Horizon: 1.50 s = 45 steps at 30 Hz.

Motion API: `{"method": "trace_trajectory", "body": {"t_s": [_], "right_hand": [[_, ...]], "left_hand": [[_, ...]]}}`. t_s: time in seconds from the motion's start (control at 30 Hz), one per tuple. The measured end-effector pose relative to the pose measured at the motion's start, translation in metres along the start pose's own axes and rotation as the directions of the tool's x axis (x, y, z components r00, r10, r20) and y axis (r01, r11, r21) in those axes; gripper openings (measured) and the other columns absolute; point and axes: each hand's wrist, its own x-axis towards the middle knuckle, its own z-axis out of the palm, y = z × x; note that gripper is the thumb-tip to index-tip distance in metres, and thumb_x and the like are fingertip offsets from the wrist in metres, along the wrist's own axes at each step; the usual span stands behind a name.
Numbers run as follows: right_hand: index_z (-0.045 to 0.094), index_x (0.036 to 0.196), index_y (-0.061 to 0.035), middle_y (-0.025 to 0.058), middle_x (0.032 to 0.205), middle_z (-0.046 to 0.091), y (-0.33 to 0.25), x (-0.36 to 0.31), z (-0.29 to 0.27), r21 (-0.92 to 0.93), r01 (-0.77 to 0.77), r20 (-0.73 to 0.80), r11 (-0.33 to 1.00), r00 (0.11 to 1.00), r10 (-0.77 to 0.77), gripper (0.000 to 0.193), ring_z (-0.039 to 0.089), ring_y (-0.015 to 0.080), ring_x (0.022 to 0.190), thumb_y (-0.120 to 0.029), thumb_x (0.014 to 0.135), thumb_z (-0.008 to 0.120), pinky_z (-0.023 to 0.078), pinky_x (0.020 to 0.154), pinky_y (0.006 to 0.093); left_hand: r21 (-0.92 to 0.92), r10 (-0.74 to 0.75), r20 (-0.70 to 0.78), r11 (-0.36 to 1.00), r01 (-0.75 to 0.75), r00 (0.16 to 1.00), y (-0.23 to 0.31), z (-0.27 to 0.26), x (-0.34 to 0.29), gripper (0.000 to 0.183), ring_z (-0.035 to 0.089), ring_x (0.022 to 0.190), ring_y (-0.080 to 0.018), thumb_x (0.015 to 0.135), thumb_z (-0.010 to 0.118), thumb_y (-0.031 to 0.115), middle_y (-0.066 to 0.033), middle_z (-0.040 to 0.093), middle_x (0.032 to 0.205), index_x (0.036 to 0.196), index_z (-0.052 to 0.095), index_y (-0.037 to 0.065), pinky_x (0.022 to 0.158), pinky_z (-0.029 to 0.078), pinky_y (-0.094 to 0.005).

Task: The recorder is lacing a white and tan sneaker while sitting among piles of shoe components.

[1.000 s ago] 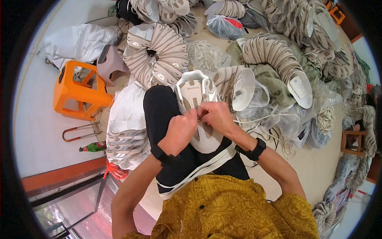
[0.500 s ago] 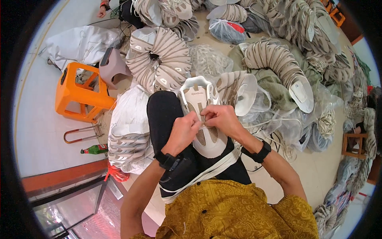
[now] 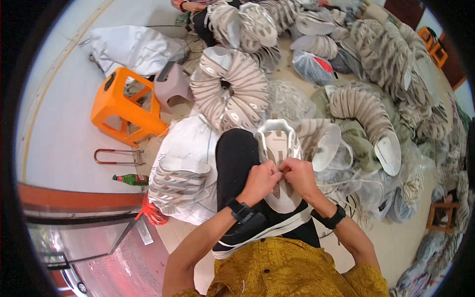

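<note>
A beige and white shoe upper [image 3: 278, 142] lies across my thigh, its rounded toe end nearest my body. My left hand [image 3: 261, 182] and my right hand [image 3: 300, 179] meet over its middle, fingertips pinched close together at the lacing area. What the fingertips hold is too small to make out. A bundle of long white laces [image 3: 269, 231] is draped over my lap, below the shoe upper.
A nested stack of shoe uppers [image 3: 185, 178] rests on a white sack [image 3: 170, 136] to my left. Ahead are a ring of uppers [image 3: 247, 89] and a curved row [image 3: 358, 106]. An orange stool [image 3: 111, 106] and green bottle [image 3: 131, 179] lie left. Another person's hand [image 3: 193, 6] shows at the top.
The view has swung, so the surroundings sit lower and farther right. My hands remain over the shoe upper, with their fingertips now closer together.
</note>
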Motion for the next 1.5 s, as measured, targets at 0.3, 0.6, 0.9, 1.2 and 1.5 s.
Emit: {"method": "trace_trajectory", "body": {"t_s": [0.3, 0.6, 0.9, 1.2, 1.5], "right_hand": [[0.062, 0.077, -0.0008, 0.0087, 0.062, 0.061, 0.017, 0.0, -0.001, 0.388, -0.282, 0.126, 0.877, 0.959, 0.253, 0.018, 0.057, 0.0117, 0.056, 0.003, 0.06, 0.059, 0.045, 0.053, 0.0245], [0.06, 0.085, 0.0019, 0.0024, 0.064, 0.058, 0.025, 0.003, -0.004, 0.553, -0.371, 0.266, 0.746, 0.927, 0.265, 0.022, 0.052, 0.0063, 0.057, 0.005, 0.063, 0.06, 0.042, 0.051, 0.0206], [0.06, 0.087, 0.0003, 0.0001, 0.065, 0.057, 0.024, -0.004, -0.005, 0.674, -0.313, 0.236, 0.669, 0.95, 0.206, 0.023, 0.051, 0.0045, 0.058, 0.004, 0.065, 0.063, 0.042, 0.052, 0.0189], [0.06, 0.085, 0.001, 0.0005, 0.065, 0.057, 0.028, -0.002, -0.005, 0.6, -0.36, 0.26, 0.714, 0.932, 0.252, 0.022, 0.051, 0.0055, 0.06, 0.003, 0.064, 0.062, 0.042, 0.055, 0.0198], [0.06, 0.083, 0.0013, 0.0008, 0.062, 0.057, 0.028, -0.002, -0.007, 0.595, -0.323, 0.219, 0.736, 0.946, 0.237, 0.02, 0.05, 0.0046, 0.059, 0.003, 0.063, 0.062, 0.042, 0.054, 0.0198]], "left_hand": [[-0.105, -0.084, -0.008, 0.991, 0.082, 0.996, 0.006, 0.004, -0.005, 0.016, 0.056, 0.044, -0.0106, 0.078, 0.057, 0.013, -0.0055, 0.055, 0.054, 0.071, 0.052, -0.001, 0.04, 0.043, -0.0232], [-0.161, -0.168, 0.017, 0.973, 0.168, 0.986, 0.012, -0.001, 0.004, 0.023, 0.055, 0.04, -0.0131, 0.074, 0.06, 0.016, -0.0067, 0.054, 0.051, 0.062, 0.052, -0.002, 0.037, 0.042, -0.0252], [-0.261, -0.255, 0.055, 0.929, 0.261, 0.965, 0.009, -0.002, -0.001, 0.019, 0.055, 0.043, -0.0104, 0.076, 0.057, 0.014, -0.005, 0.055, 0.054, 0.067, 0.053, -0.002, 0.038, 0.042, -0.0229], [0.646, 0.338, -0.048, 0.728, -0.229, 0.94, -0.001, 0.013, -0.011, 0.017, 0.059, 0.051, -0.0284, 0.08, 0.053, 0.018, -0.0183, 0.056, 0.06, 0.078, 0.047, 0.002, 0.041, 0.046, -0.0357], [0.671, 0.224, 0.069, 0.711, -0.212, 0.972, 0.01, 0.007, 0.005, 0.022, 0.059, 0.059, -0.0348, 0.073, 0.057, 0.021, -0.0203, 0.056, 0.06, 0.071, 0.053, -0.001, 0.052, 0.048, -0.041]]}}
